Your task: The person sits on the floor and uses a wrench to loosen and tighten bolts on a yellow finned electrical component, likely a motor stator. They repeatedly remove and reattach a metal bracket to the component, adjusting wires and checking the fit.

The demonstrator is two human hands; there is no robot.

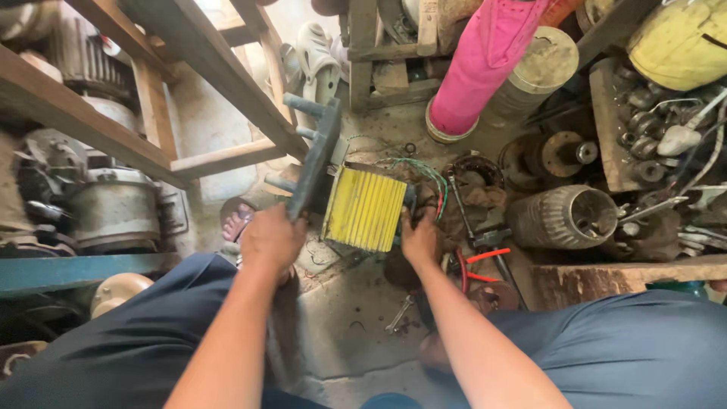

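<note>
A yellow ribbed motor housing [365, 208] lies on the concrete floor between my knees. My left hand [270, 241] is closed around the lower end of a dark grey metal puller frame [314, 155] with round pegs, which stands tilted against the housing's left end. My right hand [419, 238] grips the housing's right end, where green and red wires [424, 176] come out. Whatever lies under the right palm is hidden.
Wooden bench legs [219, 83] cross the upper left above an old grey motor [113, 208]. A pink cloth [485, 60], a ribbed stator shell [564, 218], red-handled pliers [485, 257], a wrench [399, 316] and piled metal parts [659, 129] lie to the right.
</note>
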